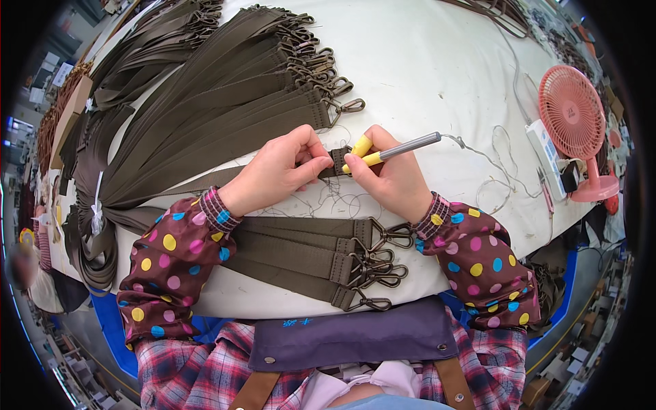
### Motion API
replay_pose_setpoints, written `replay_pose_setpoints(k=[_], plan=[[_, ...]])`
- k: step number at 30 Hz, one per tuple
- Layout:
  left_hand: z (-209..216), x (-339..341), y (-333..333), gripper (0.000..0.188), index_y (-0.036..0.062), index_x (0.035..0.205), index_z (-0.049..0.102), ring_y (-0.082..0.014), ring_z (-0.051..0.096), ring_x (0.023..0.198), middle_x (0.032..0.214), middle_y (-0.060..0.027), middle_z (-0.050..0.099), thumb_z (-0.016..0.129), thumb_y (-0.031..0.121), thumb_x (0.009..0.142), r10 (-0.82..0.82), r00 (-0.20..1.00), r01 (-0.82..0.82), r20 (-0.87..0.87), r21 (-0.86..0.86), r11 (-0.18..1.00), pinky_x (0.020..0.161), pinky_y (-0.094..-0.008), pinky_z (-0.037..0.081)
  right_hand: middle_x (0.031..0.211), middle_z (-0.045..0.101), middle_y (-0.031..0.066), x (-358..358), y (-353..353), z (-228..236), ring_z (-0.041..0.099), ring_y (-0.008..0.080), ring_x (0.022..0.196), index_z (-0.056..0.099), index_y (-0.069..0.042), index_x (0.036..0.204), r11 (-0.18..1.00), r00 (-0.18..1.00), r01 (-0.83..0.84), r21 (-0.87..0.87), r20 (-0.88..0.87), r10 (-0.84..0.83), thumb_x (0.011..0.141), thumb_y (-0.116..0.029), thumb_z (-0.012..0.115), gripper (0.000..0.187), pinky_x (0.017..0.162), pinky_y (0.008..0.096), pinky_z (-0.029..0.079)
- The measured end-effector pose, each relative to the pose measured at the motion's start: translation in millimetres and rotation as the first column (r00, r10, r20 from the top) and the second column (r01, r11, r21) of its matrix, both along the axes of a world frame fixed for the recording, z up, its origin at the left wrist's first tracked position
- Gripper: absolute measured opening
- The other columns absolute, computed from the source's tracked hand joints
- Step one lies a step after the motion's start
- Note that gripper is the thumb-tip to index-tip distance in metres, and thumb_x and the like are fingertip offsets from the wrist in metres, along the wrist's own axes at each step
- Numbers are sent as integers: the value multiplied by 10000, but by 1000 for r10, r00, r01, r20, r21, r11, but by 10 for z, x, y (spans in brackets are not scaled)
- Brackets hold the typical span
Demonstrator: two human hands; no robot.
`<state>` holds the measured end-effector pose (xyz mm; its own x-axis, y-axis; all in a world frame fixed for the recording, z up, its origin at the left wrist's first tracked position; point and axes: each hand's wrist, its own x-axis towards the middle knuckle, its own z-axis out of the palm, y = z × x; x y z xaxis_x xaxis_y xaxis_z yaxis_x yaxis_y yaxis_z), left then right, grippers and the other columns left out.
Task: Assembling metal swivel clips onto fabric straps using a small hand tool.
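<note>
My left hand [281, 167] pinches the end of a dark olive webbing strap [339, 158], fingertips closed on its stitched edge. In my right hand [394, 174] is a pen-shaped tool [412, 145] with a grey barrel and a yellow-wrapped grip. A thin cord seems to run from the barrel's far end. Its tip lies close to the strap end, partly hidden by my fingers. Yellow wrapping also covers my right index fingertip. Loose dark threads [335, 195] curl on the cloth just below the strap.
Bundled straps with metal snap hooks [328, 85] fan out at the upper left. Several more hooked straps [301, 256] lie nearest me. To the right stand a pink fan [572, 113] and a white power strip [544, 157]. A thin cord [492, 160] trails across the white-covered table.
</note>
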<state>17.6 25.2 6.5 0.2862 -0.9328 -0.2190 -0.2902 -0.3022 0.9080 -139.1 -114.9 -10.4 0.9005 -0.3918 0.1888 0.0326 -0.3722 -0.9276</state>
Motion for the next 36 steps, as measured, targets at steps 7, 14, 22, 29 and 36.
replay_pose_setpoints(k=[7,14,22,29,36], plan=[[-33,-27,-19,179,6,878,449,-58,534,587,749,-38,621,590,106,920,15,997,-21,-82,-77,997,512,-225,450,651,582,69,13,-8,-21,565,124,545,462,-19,810,998,1000,22,-53,12,-21,849,-142,649,227,494,261,432],[-8,7,-13,135,48,932,449,-48,561,721,923,-35,640,562,121,944,-27,997,27,-70,6,1000,585,-196,480,652,585,74,15,-6,-12,572,131,547,460,-20,811,998,1000,22,-58,7,-22,852,-145,646,228,495,263,435],[215,45,-13,117,7,888,503,-156,586,637,800,-90,629,604,64,873,-111,967,118,229,-19,993,566,-297,476,644,574,55,9,-9,-50,549,116,536,469,-19,811,998,995,66,-20,71,-64,849,-135,642,212,493,255,428],[239,110,-213,120,74,909,580,-230,584,831,899,-78,565,659,124,834,-377,800,412,466,30,911,723,-349,481,643,570,51,-9,-47,-29,545,107,544,475,-22,809,996,995,92,-17,34,-92,841,-127,641,199,497,255,428],[164,207,-343,114,42,900,577,-232,581,797,896,-74,546,653,106,844,-459,797,487,391,32,873,691,-331,476,652,581,59,-10,-42,-25,555,113,550,470,-19,813,997,996,81,-5,40,-81,841,-134,640,207,503,255,433]])
